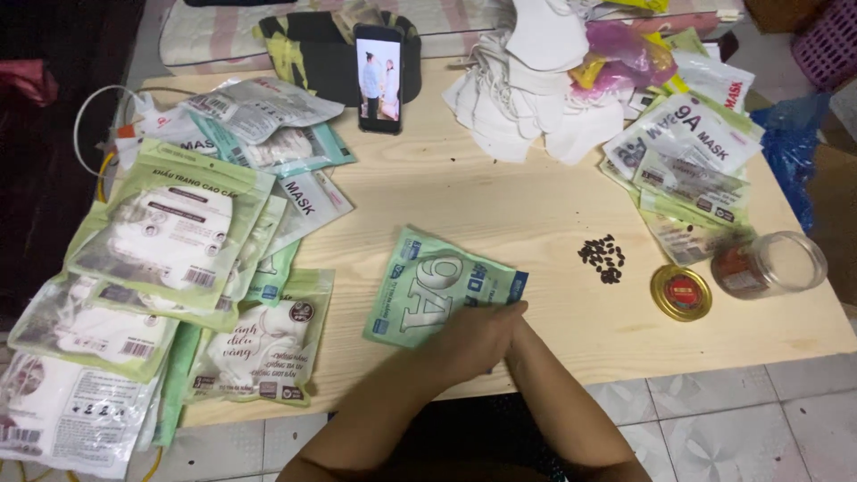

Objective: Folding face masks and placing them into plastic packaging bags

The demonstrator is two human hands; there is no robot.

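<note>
Both hands (478,337) overlap flat, grip unclear, pressing a glossy green rectangular mask packet (437,286) on pale wood table (536,214).

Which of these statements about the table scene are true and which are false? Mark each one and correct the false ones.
1. Both hands rest on a green mask packet near the front edge of the table. True.
2. The glass jar stands upright with its lid on. False: it lies on its side, and the gold lid lies beside it on the table.
3. A phone stands propped at the far side of the table. True.
4. The small dark seeds are inside the jar. False: they lie in a little heap on the bare wood.
5. Loose white masks are piled at the far right. True.
</note>
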